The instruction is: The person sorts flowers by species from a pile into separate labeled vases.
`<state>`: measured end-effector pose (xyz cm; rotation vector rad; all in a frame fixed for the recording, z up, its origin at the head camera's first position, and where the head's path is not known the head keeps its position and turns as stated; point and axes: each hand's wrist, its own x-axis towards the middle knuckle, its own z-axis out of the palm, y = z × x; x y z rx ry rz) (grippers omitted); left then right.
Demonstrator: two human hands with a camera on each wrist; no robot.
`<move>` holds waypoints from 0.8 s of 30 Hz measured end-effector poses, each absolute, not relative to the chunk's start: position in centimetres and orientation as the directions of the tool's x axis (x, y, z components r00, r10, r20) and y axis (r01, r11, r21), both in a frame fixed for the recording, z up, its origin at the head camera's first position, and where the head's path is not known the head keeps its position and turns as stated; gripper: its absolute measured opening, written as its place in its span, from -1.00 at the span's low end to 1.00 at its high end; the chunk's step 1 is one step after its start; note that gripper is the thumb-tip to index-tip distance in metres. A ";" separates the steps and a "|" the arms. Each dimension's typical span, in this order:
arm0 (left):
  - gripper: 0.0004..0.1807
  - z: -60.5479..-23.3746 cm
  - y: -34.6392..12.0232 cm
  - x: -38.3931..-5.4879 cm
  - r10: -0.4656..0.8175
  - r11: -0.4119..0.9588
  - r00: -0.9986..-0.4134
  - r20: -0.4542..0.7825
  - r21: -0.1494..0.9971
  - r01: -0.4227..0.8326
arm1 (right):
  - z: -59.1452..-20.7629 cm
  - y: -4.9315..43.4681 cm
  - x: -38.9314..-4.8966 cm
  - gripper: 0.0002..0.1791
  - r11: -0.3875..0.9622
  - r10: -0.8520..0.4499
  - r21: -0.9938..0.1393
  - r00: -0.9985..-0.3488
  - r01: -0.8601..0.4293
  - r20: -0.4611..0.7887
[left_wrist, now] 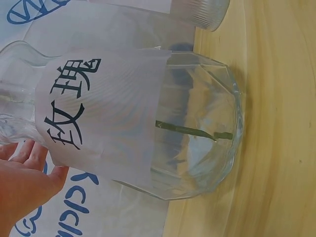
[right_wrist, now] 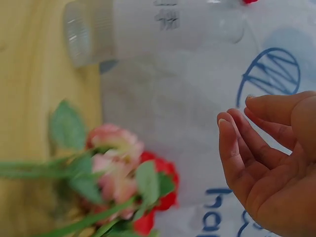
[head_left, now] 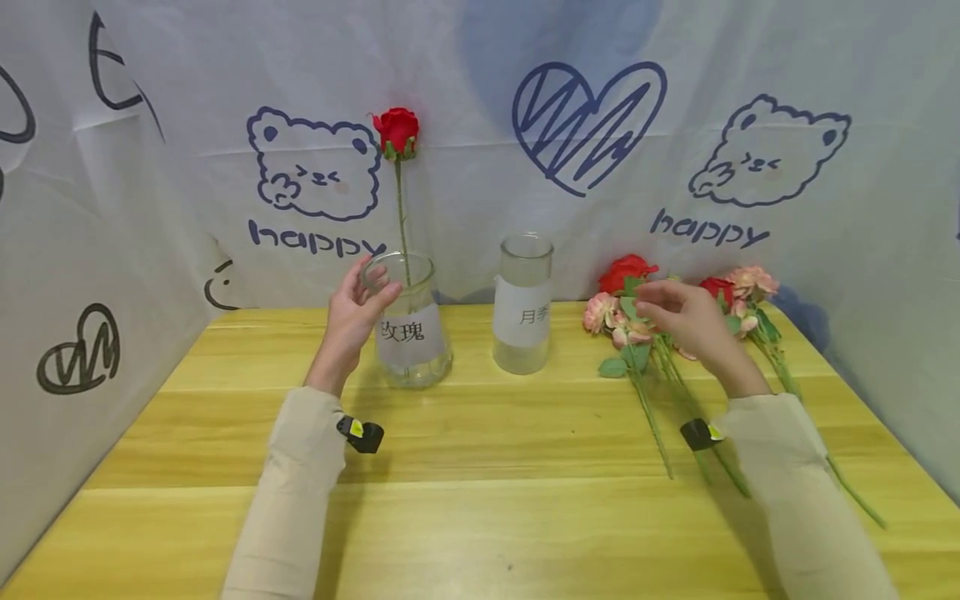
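While left fingers (left_wrist: 35, 155) lie relaxed beside the wider vase (head_left: 412, 337), perhaps touching, right fingers (right_wrist: 229, 148) hang loose, empty, near flowers (head_left: 601, 313).

Long sleeves in pale cream cover both forearms, the left sleeve (head_left: 288, 492) and the right sleeve (head_left: 802, 492) alike: plain, matt cloth with soft creases along the length, ending at the wrists. At the left cuff, on the side toward the scene's middle, sits a small, blocky black wrist camera (head_left: 367, 437) with a bright yellow patch (head_left: 357, 428). Its partner, a black wrist camera (head_left: 696, 434) at the right cuff, also shows yellow beside it. Left hand (head_left: 358, 307) and right hand (head_left: 688, 323) are bare, the right fingernails short.
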<state>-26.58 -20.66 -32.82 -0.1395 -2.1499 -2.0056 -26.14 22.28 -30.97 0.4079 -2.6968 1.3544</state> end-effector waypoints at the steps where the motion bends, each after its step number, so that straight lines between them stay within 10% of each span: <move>1: -0.14 -32.8 -20.6 -26.6 -0.067 0.076 -0.976 0.207 0.976 0.202 | -31.4 22.6 -26.1 -0.60 0.575 -0.192 -0.769 -0.959 -0.280 0.206; 24: -0.14 -32.9 -20.4 -26.4 -0.078 0.080 -0.974 0.212 0.975 0.206 | -37.4 27.9 -25.7 -0.49 0.692 -0.261 -0.682 -0.963 -0.237 0.069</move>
